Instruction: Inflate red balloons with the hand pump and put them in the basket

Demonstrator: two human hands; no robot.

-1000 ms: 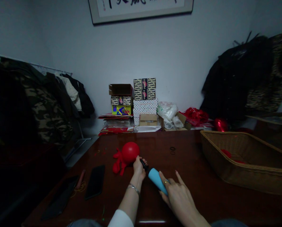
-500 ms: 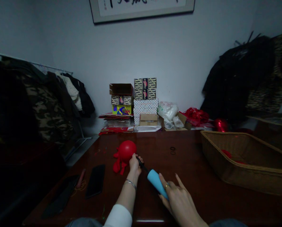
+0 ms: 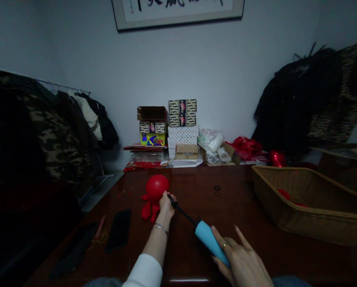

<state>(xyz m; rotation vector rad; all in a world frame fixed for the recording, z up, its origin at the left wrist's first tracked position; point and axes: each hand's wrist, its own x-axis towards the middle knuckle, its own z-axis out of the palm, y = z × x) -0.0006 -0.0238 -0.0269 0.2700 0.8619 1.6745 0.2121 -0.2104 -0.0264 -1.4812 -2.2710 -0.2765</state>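
Note:
A partly inflated red balloon (image 3: pixel 157 185) sits at the end of a hand pump, in front of my left hand (image 3: pixel 167 205). That hand is closed around the balloon's neck and the pump's black nozzle end. The pump's light blue barrel (image 3: pixel 212 242) slants down to the right, with its thin black rod (image 3: pixel 185 214) drawn out between the two hands. My right hand (image 3: pixel 241 255) grips the blue barrel, its index finger and thumb along it and another finger lifted. Several limp red balloons (image 3: pixel 148 210) lie on the table just left of my left wrist.
A wicker basket (image 3: pixel 286 215) with red pieces inside stands at the right. Two dark phone-like slabs (image 3: pixel 118 230) lie at the left, near a reddish stick (image 3: pixel 100 227). Two small dark rings (image 3: pixel 216 190) rest mid-table. Stacked boxes (image 3: pixel 183 139) stand behind.
My right hand has moved down and right with the blue barrel, so more black rod shows. My left hand and the balloon have shifted slightly left in view.

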